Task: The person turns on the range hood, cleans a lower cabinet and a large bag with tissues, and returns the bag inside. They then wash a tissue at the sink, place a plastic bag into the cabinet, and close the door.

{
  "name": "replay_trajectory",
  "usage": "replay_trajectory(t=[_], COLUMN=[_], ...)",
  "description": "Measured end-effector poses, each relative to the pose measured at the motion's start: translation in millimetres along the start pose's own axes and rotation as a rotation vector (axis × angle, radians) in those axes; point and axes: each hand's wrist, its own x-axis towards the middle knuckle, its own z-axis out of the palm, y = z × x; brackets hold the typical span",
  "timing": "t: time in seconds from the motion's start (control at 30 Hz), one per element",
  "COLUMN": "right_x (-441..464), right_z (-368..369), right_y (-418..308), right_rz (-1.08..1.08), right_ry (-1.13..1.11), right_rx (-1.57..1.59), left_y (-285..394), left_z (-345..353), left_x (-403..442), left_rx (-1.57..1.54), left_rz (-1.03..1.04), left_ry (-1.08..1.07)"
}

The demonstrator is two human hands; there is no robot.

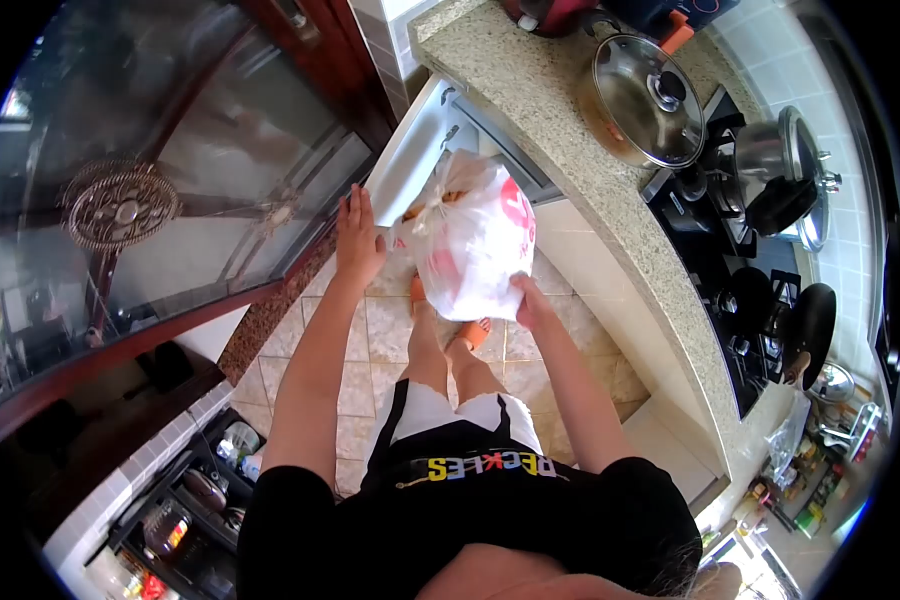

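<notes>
A full white plastic bag [480, 235] with red print hangs in front of me, its top gathered in a knot. My right hand [532, 300] grips the bag's lower right side, thumb on the plastic; its other fingers are partly hidden. On the left, my left hand [360, 240] has its fingers stretched out and is empty, at or against the outer edge of the white cabinet door [410, 150]. That door stands open under the counter, just behind the bag. Whether the fingers touch the door I cannot tell.
The granite counter [560, 120] curves along the right, carrying a glass-lidded pan [650, 100]. A pressure cooker [770, 170] and a frying pan [810, 325] stand on the black stove [705, 260]. A dark-framed glass door [220, 200] is at left; the floor is tiled [335, 340].
</notes>
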Motion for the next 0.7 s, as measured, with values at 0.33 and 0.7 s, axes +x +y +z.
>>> replay_trajectory(t=[0.33, 0.7], right_x=[132.6, 196.2], right_z=[-9.4, -14.2], right_y=[-41.8, -62.4], right_rz=[-0.482, -0.548], right_ry=[0.263, 0.081], right_rx=[0.007, 0.396], left_y=[-40.4, -69.4], left_z=[-12.3, -15.0], left_x=[23.4, 46.9], left_rx=[-0.073, -0.118], left_rz=[0.062, 0.15], left_ry=[0.047, 0.035])
